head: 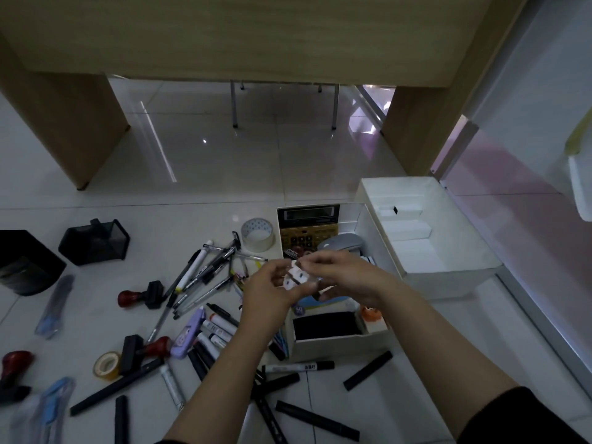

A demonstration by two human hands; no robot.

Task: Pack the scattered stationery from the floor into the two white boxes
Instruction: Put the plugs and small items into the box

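Head view, downward, near floor (224, 161)

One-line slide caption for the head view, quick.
Both hands, left hand and right hand, pinch a small white packet above the nearer white cardboard box, pens and markers scattered on the tiled floor.

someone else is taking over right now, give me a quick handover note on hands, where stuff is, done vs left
Left hand and right hand together pinch a small white packet above the near white box.
Done: calculator and mouse are in that box.
The far white box holds only white inserts.
Left on the floor: pens, markers, tape rolls, stamps.
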